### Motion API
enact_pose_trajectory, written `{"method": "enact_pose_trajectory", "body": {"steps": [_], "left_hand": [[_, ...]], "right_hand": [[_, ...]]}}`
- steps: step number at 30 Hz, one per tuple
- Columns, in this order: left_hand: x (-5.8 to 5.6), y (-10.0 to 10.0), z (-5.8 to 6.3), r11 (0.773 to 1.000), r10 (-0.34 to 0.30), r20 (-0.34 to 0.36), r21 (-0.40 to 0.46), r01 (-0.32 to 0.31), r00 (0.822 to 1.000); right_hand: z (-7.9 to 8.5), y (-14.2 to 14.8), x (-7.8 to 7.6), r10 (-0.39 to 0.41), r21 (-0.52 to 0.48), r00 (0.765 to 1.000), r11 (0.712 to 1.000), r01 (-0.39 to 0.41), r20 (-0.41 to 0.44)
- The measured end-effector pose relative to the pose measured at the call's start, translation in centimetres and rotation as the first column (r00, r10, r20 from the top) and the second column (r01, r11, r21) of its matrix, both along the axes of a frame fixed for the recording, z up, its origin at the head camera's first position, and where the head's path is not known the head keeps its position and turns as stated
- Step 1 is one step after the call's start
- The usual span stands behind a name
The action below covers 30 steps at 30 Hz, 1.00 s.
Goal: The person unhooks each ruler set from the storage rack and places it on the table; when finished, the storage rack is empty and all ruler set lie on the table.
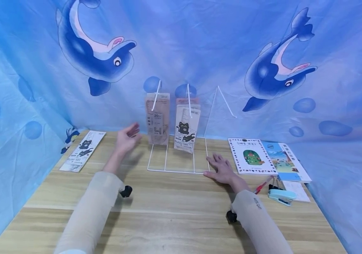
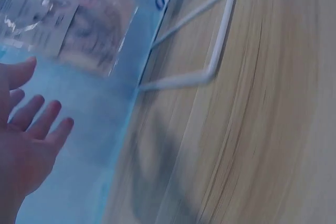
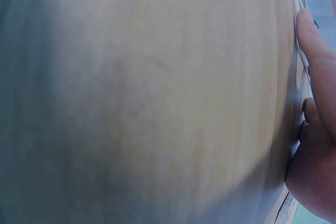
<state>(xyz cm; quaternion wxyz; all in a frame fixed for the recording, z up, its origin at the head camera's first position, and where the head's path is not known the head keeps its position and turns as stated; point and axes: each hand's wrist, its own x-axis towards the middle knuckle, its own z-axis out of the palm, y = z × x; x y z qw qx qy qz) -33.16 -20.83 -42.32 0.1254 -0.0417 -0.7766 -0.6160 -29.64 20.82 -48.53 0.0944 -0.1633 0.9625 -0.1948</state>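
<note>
— Hands first: what is each one doing?

— Left hand [image 1: 127, 138] is raised off the table [image 1: 174, 208], fingers spread and relaxed, gripping nothing. The left wrist view shows the same open palm [image 2: 26, 145].

— What sits closest to it?

— Just beyond its fingertips hangs a pink packet [image 1: 157, 119] on the left hook of a white wire rack [image 1: 181, 155]. Hand and packet look apart, not touching. A ruler set packet [image 1: 187, 132] with a black cat hangs on the next hook, farther from that hand.

— And the right hand?

— Right hand [image 1: 220, 169] lies flat, fingers straight and slightly spread, pressing on the near right corner of the rack's base. It pinches nothing. The right wrist view is blurred, showing only fingers [image 3: 315, 77] against the wood.

— Anything else around?

— Another ruler set [image 1: 83, 150] lies flat on the table, outward of the left hand. Outward of the right hand lie two booklets [image 1: 268, 156], a red pen [image 1: 262, 185] and a pale blue stapler [image 1: 281, 196].
</note>
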Motion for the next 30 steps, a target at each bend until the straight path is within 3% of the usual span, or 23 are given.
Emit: {"method": "enact_pose_trajectory", "body": {"steps": [2, 5, 13, 17, 25, 30], "left_hand": [[-0.5, 1.3, -0.2, 0.998, -0.038, -0.007, 0.052, 0.038, 0.999], [-1.1, 2.7, -0.6, 0.994, -0.037, -0.01, 0.105, 0.038, 0.999], [-2.0, 4.9, -1.1, 0.991, 0.097, -0.043, 0.094, -0.092, 0.994], [-2.1, 5.2, -1.2, 0.989, 0.117, -0.063, 0.093, -0.111, 0.991], [-1.6, 4.8, -1.4, 0.994, 0.067, -0.085, 0.097, -0.059, 0.994], [-0.2, 4.2, 0.1, 0.997, -0.011, -0.127, 0.079, 0.021, 0.992]], "right_hand": [[0.0, -0.1, 0.1, 0.001, -0.001, 1.0, 1.0, -0.001, 0.004], [0.0, -0.2, 0.1, 0.0, -0.005, 1.0, 1.0, 0.0, 0.007], [-0.1, -0.1, 0.0, 0.002, 0.003, 1.0, 1.0, -0.002, -0.003], [0.0, 0.0, -0.1, -0.001, 0.002, 1.0, 1.0, 0.001, -0.005], [-0.1, 0.0, -0.1, 0.0, 0.01, 1.0, 1.0, 0.0, -0.006], [-0.1, 0.0, -0.1, 0.002, 0.008, 1.0, 1.0, -0.002, -0.003]]}}
